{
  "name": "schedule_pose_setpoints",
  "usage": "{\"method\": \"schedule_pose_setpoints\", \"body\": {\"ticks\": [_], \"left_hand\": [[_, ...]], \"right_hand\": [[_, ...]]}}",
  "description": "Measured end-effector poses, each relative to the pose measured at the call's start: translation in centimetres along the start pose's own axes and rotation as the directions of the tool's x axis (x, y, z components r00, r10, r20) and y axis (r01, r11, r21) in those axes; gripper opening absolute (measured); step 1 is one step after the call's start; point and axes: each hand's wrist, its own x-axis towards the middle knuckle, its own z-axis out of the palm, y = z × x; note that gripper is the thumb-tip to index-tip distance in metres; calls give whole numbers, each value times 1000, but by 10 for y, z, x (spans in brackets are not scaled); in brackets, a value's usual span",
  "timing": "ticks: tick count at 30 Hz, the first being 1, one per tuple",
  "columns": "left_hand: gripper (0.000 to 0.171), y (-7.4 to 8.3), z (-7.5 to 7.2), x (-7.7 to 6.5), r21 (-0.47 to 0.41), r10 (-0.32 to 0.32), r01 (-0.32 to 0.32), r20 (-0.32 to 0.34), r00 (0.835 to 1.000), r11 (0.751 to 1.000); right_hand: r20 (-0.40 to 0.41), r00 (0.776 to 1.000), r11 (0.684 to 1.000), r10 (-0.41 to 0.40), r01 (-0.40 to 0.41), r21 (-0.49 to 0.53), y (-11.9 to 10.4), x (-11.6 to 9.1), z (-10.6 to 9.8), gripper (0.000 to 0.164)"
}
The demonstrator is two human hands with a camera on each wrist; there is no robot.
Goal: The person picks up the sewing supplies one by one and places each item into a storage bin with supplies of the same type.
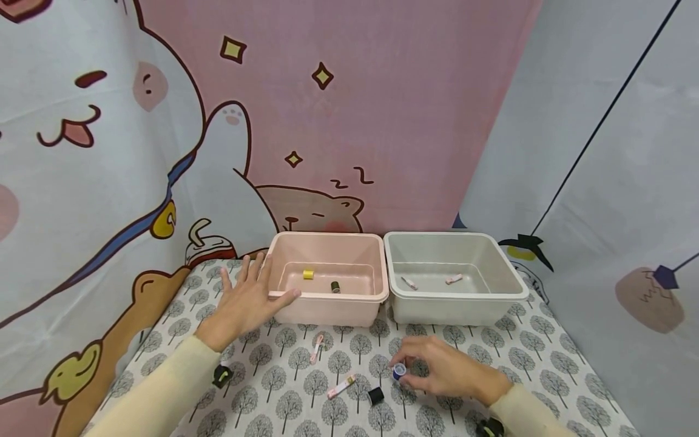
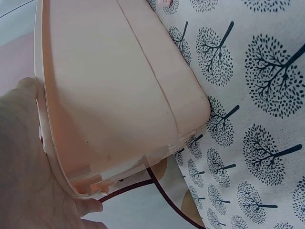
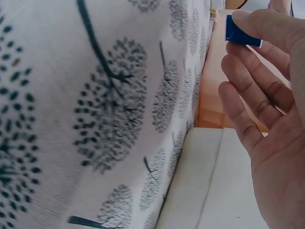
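Observation:
My right hand (image 1: 445,370) pinches a small blue spool of thread (image 1: 399,371) between thumb and fingers, just above the tree-print cloth; the blue spool (image 3: 240,34) shows clearly in the right wrist view. With fingers spread, my left hand (image 1: 246,306) rests on the front left corner of the pink bin (image 1: 330,311). Inside that bin lie a yellow spool (image 1: 308,275) and a dark green spool (image 1: 335,287). A black spool (image 1: 375,396) is on the cloth left of my right hand. Near it lie two small pink-and-white bundles, one close (image 1: 341,386), one farther back (image 1: 317,349).
Right of the pink bin, side by side, stands a white bin (image 1: 459,309) holding two small pale pink-and-white bundles (image 1: 454,279). The tree-print cloth (image 1: 289,406) covers the table. A printed cartoon curtain (image 1: 404,121) hangs behind the bins.

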Motion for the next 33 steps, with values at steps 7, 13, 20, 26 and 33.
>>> {"method": "schedule_pose_setpoints", "body": {"ticks": [7,13,20,26,33], "left_hand": [[123,1,-1,-1,-3,4,-4,-4,1000,1000],[120,2,-1,-2,-19,5,-5,-2,1000,1000],[119,2,-1,-1,-13,5,-5,-7,1000,1000],[119,2,-2,-1,-10,2,-2,3,1000,1000],[120,1,-1,-1,-11,3,-3,-2,1000,1000]], "right_hand": [[-8,1000,1000,-7,6,-26,-7,6,-11,32],[-54,997,998,-61,59,-34,-9,14,-20,35],[-68,991,991,-118,114,-65,-13,22,-29,34],[-66,987,985,-144,137,-106,-16,30,-37,31],[-74,979,976,-191,181,-123,-21,42,-49,33]]}}
